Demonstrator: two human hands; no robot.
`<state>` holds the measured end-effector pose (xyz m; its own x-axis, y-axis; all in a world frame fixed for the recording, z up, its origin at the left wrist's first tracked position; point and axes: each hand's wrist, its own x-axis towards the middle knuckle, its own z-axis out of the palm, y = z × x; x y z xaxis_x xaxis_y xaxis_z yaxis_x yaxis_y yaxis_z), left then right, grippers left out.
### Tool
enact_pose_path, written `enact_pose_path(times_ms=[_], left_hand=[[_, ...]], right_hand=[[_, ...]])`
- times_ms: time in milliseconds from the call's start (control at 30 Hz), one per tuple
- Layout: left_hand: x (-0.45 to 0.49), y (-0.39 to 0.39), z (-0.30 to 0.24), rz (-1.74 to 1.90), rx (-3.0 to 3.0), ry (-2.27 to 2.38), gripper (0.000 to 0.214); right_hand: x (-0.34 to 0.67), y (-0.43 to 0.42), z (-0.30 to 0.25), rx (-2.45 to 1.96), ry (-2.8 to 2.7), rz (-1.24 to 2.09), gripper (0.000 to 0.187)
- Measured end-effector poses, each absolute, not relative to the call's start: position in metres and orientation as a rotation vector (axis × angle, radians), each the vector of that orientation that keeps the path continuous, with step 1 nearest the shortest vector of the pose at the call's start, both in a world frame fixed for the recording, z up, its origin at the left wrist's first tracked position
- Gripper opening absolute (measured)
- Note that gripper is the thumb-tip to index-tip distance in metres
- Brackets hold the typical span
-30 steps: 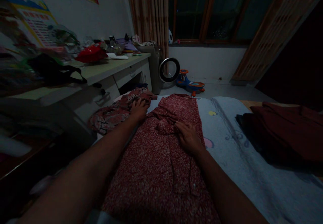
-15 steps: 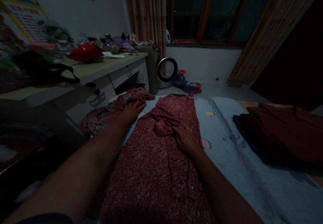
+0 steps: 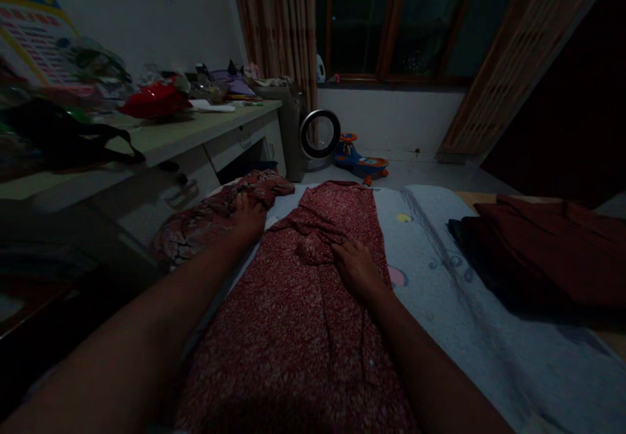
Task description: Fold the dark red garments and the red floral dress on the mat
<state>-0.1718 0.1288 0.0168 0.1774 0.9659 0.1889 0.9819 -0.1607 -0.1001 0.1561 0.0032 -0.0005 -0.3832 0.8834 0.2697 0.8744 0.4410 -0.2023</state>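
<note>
A long dark-red speckled garment (image 3: 288,310), perhaps a dress, lies lengthwise on the bed in front of me. Folds and a small bulge gather around its middle. There my right hand (image 3: 357,264) has its fingers bent into the fabric; the fingertips are partly hidden. To the left, a crumpled reddish cloth with a dark and pale pattern (image 3: 195,225) lies along the bed's edge. My left hand (image 3: 249,216) rests on it with the fingers apart.
A pale blue sheet (image 3: 415,251) covers the bed. Folded dark and brown-red clothes (image 3: 548,251) lie at the right. Along the left stands a cluttered desk (image 3: 195,135). Beyond the bed are a machine with its round door (image 3: 320,134) open and a blue-orange ride-on toy (image 3: 359,160).
My left hand has shifted slightly left and back on the patterned cloth, its fingers now more raised. The right hand keeps its place on the red garment. The view has turned slightly.
</note>
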Motion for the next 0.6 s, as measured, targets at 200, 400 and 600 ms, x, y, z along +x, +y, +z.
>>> enact_pose_path(times_ms=[200, 400, 600], left_hand=[[-0.142, 0.064, 0.025, -0.135, -2.303, -1.642, 0.034], [-0.148, -0.022, 0.018, -0.230, -2.357, -1.876, 0.040], [-0.173, -0.089, 0.011, -0.327, -2.386, -2.110, 0.041]], right_hand=[[0.156, 0.004, 0.003, -1.446, -2.304, 0.043, 0.027], [0.176, 0.017, 0.003, -1.234, -1.854, 0.169, 0.031], [0.203, 0.035, -0.002, -1.187, -1.276, 0.632, 0.027]])
